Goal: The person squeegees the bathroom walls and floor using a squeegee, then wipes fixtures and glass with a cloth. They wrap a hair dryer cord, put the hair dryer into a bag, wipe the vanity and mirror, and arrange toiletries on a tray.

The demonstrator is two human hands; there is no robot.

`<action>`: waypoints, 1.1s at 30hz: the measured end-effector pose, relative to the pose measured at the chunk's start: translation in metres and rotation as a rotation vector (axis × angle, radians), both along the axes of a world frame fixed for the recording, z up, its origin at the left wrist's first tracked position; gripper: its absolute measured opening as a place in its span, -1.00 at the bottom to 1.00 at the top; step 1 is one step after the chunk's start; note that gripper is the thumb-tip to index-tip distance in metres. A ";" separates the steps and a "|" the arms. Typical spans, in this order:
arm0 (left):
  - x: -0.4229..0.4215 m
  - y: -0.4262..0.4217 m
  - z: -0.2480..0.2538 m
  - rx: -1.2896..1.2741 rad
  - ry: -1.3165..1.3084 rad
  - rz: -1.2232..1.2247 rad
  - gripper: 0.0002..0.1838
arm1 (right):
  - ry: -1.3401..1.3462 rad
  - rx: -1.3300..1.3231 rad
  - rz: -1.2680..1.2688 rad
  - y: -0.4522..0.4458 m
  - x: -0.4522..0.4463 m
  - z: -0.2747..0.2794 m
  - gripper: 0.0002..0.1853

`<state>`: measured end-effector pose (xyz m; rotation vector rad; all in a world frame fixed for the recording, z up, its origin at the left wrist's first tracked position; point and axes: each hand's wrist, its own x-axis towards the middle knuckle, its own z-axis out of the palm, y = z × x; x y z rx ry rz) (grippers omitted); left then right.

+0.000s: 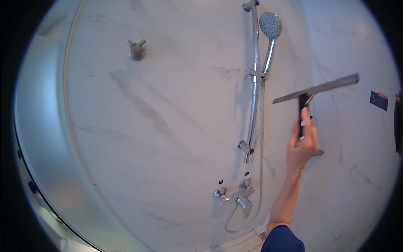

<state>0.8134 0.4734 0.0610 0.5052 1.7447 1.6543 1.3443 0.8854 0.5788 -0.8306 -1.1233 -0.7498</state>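
My right hand [303, 143] is closed around the black handle of a squeegee [321, 88]. The squeegee's long metal blade points up and tilts, its right end higher than its left. It is held up in front of the marble-look wall [189, 122], right of the shower rail; whether the blade touches the wall I cannot tell. Nearest to the blade are the chrome rail [255, 96] and the round hand shower [270, 26] in its holder. A dark blue sleeve [283, 240] covers my upper forearm. My left hand is out of view.
A chrome mixer tap [239, 196] with a looping hose [262, 168] sits low on the wall. A metal double hook [136, 50] is at upper left. Frosted glass [42, 126] borders the left side. A dark card [379, 101] is on the right wall.
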 end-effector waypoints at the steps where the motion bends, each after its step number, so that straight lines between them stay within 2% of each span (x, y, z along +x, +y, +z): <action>1: -0.002 0.003 -0.008 -0.002 0.020 0.003 -0.46 | 0.011 0.040 0.032 -0.015 0.000 0.014 -0.61; 4: 0.006 0.004 -0.006 0.003 0.032 0.032 -0.51 | 0.049 0.170 0.261 -0.045 0.003 0.047 -0.60; 6: 0.003 0.006 -0.003 -0.035 0.014 0.042 -0.54 | -0.070 0.197 0.604 -0.038 -0.010 0.063 -0.59; 7: -0.002 0.007 -0.006 -0.105 -0.003 0.055 -0.57 | -0.123 0.155 0.775 -0.033 -0.026 0.075 -0.61; 8: 0.000 0.007 -0.006 -0.058 -0.004 0.065 -0.57 | -0.164 0.104 0.944 -0.027 -0.042 0.086 -0.62; 9: 0.006 0.005 -0.004 -0.015 -0.002 0.075 -0.57 | -0.212 -0.067 1.132 -0.012 -0.067 0.100 -0.64; 10: 0.007 0.004 -0.002 0.029 0.001 0.085 -0.57 | -0.314 -0.060 1.273 0.014 -0.098 0.116 -0.63; 12: 0.001 0.000 0.001 -0.063 -0.033 0.068 -0.58 | -0.370 -0.217 1.450 0.053 -0.151 0.138 -0.62; 14: -0.003 0.007 0.000 -0.135 -0.074 0.058 -0.58 | -0.314 -0.285 1.433 0.093 -0.181 0.137 -0.60; 17: -0.008 0.004 -0.014 -0.051 0.021 0.041 -0.55 | -0.273 -0.200 1.399 0.112 -0.174 0.070 -0.60; 19: -0.010 0.003 -0.027 -0.029 0.037 0.046 -0.55 | -0.181 -0.231 1.318 0.118 -0.154 -0.003 -0.59; 24: 0.024 0.005 0.044 -0.109 0.012 0.020 -0.53 | 0.398 -0.550 1.380 0.108 -0.122 -0.136 -0.54; 27: 0.011 0.001 0.029 -0.209 -0.008 0.087 -0.52 | 0.441 -0.512 1.384 0.097 -0.153 -0.214 -0.53; 30: 0.033 0.002 0.062 -0.169 -0.014 0.048 -0.51 | 0.015 -0.403 1.192 0.084 -0.174 -0.270 -0.56; 31: 0.032 0.000 0.056 -0.140 -0.057 0.094 -0.53 | 0.048 -0.437 1.177 0.087 -0.171 -0.296 -0.56; 33: 0.046 0.002 0.075 -0.087 0.041 0.031 -0.51 | 0.149 -0.516 1.219 0.088 -0.174 -0.340 -0.55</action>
